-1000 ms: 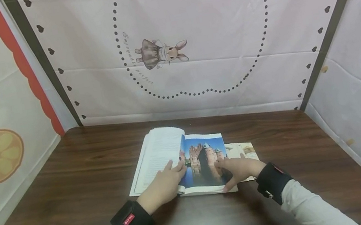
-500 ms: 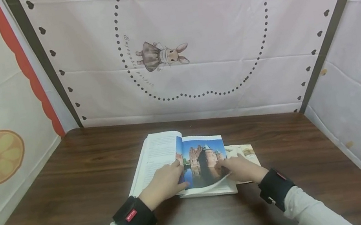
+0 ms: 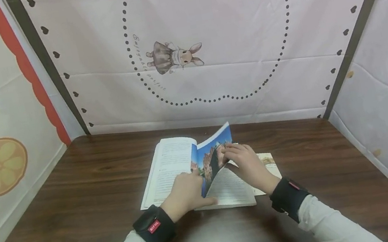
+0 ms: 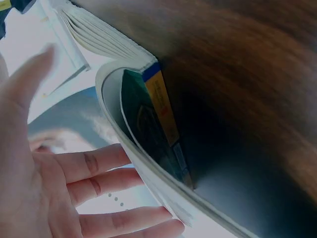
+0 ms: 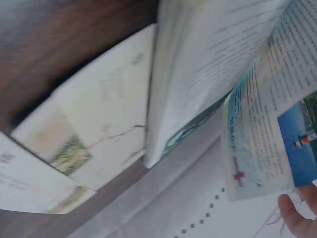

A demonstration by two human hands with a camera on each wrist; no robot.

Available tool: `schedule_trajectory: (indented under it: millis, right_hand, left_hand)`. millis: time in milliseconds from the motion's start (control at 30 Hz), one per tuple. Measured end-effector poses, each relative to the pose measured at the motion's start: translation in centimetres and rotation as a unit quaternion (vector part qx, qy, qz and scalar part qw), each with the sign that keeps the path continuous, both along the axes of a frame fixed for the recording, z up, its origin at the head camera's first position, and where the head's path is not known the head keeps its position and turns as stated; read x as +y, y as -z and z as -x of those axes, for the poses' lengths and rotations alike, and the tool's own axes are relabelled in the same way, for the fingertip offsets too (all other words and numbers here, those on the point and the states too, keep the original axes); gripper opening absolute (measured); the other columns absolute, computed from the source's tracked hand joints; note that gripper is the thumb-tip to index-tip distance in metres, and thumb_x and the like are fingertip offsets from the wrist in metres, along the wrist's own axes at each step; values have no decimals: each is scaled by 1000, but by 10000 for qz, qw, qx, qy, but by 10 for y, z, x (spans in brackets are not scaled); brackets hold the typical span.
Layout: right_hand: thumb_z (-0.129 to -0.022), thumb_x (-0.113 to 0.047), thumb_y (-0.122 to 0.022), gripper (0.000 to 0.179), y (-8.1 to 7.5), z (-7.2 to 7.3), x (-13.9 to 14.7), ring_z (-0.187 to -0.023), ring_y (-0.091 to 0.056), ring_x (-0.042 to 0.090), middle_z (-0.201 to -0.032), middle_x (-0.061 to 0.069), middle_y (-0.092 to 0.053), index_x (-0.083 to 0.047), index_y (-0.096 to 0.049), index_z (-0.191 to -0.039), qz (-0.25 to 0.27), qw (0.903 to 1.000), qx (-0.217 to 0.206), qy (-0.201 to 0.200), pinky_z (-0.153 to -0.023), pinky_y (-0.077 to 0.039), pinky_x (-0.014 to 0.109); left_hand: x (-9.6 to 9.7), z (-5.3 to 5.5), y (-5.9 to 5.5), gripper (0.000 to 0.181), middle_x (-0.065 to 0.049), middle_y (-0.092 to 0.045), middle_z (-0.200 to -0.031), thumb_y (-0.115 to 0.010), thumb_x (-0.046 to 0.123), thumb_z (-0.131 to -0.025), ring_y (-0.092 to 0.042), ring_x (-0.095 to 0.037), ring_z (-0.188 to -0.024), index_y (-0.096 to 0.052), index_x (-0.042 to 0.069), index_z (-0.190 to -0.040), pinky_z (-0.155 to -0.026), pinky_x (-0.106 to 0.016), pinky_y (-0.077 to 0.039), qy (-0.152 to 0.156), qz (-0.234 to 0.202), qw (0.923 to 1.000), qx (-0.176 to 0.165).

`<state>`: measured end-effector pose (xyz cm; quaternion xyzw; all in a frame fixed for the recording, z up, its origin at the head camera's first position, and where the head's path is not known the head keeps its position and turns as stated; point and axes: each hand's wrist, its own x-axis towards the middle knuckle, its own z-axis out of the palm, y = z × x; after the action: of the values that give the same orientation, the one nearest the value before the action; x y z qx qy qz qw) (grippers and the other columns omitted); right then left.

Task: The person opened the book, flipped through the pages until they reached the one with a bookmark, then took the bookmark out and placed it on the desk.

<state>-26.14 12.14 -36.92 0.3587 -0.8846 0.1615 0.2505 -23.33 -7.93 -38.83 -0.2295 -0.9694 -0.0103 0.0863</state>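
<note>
An open book (image 3: 169,159) lies on the brown table in the head view. One leaf, with a castle photo (image 3: 208,161), stands raised and bent, and its printed back (image 5: 257,168) shows in the right wrist view. My right hand (image 3: 247,163) pinches that leaf by its outer edge. Beneath it, a page of text is exposed on the right half. My left hand (image 3: 187,193) rests on the left page beside the spine, thumb stretched to the right. In the left wrist view its fingers (image 4: 106,181) are extended and touch the pages.
Pale illustrated paper pieces (image 5: 104,114) lie flat beside and partly behind the book's right side. The wooden table (image 3: 86,190) ends at a white printed cloth wall (image 3: 236,54), with cloth walls on both sides.
My right hand has lifted the castle leaf off the right half and carried it up and leftward, uncovering text. My left hand has shifted slightly right toward the spine.
</note>
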Motion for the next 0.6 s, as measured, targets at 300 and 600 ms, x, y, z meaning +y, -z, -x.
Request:
schedule_trajectory:
  millis: [300,600]
  right_hand:
    - [-76,-13,-78,59,0,-4,0,-131,-42,38,-142,18,-45,-6,-51,-128,29,9983,-444,373,-97,-41,59]
    - [-71,-48,-77,87,15,-6,16,-128,-48,35,-138,20,-50,0,-46,-136,-2154,9352,-2806,183,-100,-42,52]
  left_hand:
    - [2,1,-6,21,-10,-68,-86,-68,24,-75,-48,-15,-51,-67,3,-74,-46,-28,-43,-162,-73,9998,-83]
    - [-9,-6,-1,35,-10,-65,-76,-48,22,-96,-53,-17,-56,-66,-7,-100,-53,-28,-43,-312,-966,9946,-211]
